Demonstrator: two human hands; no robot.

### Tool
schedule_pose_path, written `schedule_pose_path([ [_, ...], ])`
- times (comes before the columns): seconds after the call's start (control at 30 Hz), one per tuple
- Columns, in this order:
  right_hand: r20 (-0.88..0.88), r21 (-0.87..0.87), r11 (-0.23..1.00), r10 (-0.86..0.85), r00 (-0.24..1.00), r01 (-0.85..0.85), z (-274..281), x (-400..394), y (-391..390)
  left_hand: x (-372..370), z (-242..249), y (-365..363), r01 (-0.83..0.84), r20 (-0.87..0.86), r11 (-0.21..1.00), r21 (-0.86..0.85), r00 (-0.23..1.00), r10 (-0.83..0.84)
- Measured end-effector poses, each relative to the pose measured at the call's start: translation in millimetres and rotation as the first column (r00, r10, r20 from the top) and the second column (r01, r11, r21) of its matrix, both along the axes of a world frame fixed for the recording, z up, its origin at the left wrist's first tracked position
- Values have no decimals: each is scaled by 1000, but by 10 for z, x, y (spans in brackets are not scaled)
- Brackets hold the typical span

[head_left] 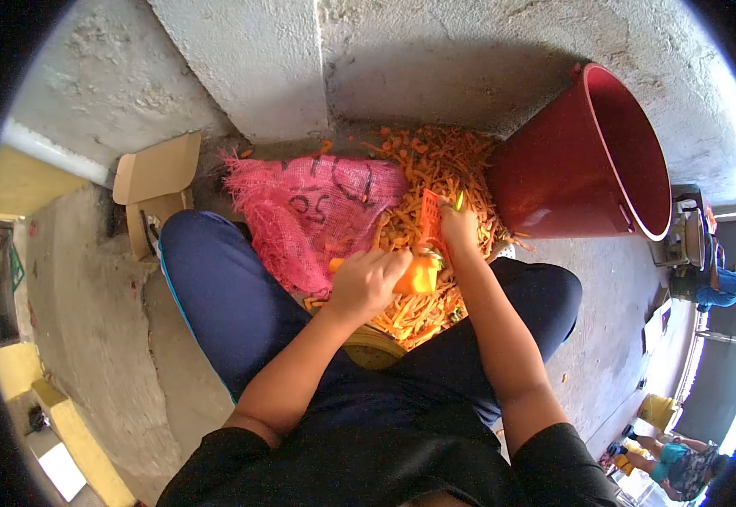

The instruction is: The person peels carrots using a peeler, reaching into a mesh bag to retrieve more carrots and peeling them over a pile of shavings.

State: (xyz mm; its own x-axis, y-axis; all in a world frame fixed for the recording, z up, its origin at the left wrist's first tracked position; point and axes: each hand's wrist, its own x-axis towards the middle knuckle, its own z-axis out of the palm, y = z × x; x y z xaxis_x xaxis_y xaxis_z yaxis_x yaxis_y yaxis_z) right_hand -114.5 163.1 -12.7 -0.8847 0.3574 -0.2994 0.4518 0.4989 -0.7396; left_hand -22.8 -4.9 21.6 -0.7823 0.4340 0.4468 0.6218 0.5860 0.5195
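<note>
My left hand (366, 283) is closed around a thick carrot (419, 276), whose cut bright-orange end points right. Just above it, my right hand (459, 226) is closed on a peeler, with a yellow-green tip (459, 201) showing between the fingers; most of it is hidden by the hand. Against the fingers of that hand stands an orange slotted plastic piece (430, 211). Under both hands lies a heap of carrot shavings (410, 321), spilling over a yellowish container rim (370, 348) between my legs. A pink mesh sack (317, 203) with black lettering lies left of the heap.
A large dark-red bin (554, 160) lies tilted beside the shavings, its mouth facing right. An open cardboard box (161, 190) sits by the concrete wall (419, 59) at left. Two people, one in a blue shirt (723, 289), are at far right near a yellow bucket (657, 411).
</note>
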Motion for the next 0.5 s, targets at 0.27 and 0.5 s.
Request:
schedule_pose_path([
  [0.27,178,101,992,60,982,-79,-209,-157,174,15,127,-38,-50,-8,997,57,999,51],
  [0.5,415,341,642,553,723,-686,-537,55,325,-20,-162,-157,-14,628,927,-374,732,265],
])
